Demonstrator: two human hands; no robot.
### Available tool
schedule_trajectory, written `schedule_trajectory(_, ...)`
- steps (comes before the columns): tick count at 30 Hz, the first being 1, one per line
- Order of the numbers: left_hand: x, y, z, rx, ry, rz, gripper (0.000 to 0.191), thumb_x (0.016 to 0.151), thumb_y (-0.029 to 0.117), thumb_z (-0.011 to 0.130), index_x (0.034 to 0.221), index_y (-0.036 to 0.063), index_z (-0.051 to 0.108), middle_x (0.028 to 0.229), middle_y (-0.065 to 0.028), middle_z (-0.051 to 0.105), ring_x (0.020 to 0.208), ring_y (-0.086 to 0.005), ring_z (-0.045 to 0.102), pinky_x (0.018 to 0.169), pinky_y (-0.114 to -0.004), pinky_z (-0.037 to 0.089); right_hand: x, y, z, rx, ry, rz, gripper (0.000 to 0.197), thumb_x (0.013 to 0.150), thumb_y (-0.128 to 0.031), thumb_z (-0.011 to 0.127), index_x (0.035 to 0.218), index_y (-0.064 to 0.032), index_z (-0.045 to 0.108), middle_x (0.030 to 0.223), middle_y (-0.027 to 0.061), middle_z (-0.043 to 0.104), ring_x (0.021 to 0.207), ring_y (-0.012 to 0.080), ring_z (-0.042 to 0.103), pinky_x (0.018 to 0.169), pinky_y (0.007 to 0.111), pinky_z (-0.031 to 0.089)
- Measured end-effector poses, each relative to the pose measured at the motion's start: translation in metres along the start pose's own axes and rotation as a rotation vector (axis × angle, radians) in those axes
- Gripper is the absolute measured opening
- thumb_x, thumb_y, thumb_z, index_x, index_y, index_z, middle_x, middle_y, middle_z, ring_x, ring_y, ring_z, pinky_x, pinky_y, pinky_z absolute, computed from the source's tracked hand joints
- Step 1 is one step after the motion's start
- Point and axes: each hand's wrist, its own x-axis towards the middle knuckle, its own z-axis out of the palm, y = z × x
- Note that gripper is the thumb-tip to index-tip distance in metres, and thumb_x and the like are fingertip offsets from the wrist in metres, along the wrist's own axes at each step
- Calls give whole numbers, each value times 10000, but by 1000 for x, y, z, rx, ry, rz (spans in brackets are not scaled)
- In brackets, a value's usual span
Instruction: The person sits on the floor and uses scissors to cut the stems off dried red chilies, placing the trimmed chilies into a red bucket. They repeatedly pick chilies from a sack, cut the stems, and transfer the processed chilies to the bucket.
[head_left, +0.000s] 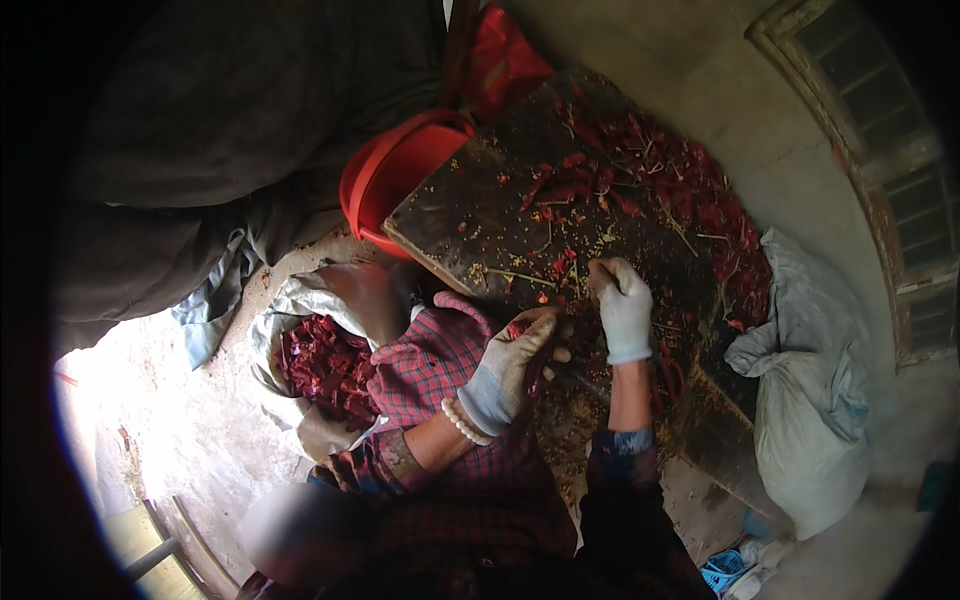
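My left hand (514, 356), in a soiled white knit glove, is closed around dried red chili peppers (517, 330). A bit of red shows at its thumb, with more below the palm. To the right, my gloved right hand (624, 304) hovers over the dark tabletop (495, 217) with its fingers curled together. Whether anything is pinched there is hidden. Yellow seeds, stems and red scraps lie scattered on the table. Along its far right side spreads a heap of whole dried chilies (675, 180). Red loops, apparently scissor handles (670, 379), lie beneath my right wrist.
An open white woven sack (277, 315) of red chili pieces (330, 367) stands left of my lap. Beyond the table's left edge is a red bucket (401, 169). A full white sack (814, 442) leans at the right. Dark cloth (225, 105) hangs at upper left.
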Motion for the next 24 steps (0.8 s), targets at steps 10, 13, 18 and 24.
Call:
schedule_trajectory(10,5,1,-6,118,41,-47,274,921,280,648,1088,64,625,856,-25,664,553,-76,569,447,-202,431,106,56,96,-799,206,-266,196,779,-163,683,962,-101,653,976,135,620,958,344,588,828,435,483)
schedule_trajectory(13,4,2,-6,127,34,-37,279,921,283,648,1093,65,624,850,-27,666,551,-74,574,445,-196,433,110,65,94,-784,157,-254,179,764,-102,671,941,-112,653,974,129,612,971,335,581,826,439,480)
schedule_trajectory(18,2,6,-5,137,37,-63,292,920,287,646,1108,64,622,863,-35,672,553,-75,580,441,-193,432,94,82,59,-296,114,-263,132,800,-35,670,919,-45,613,874,93,648,793,261,629,708,356,490)
schedule_trajectory(24,1,5,-3,154,48,-68,286,923,283,634,1102,60,622,842,-25,658,545,-79,572,438,-201,429,37,70,1,516,-46,172,124,938,-81,601,1057,-47,615,871,10,630,708,90,576,626,227,492)
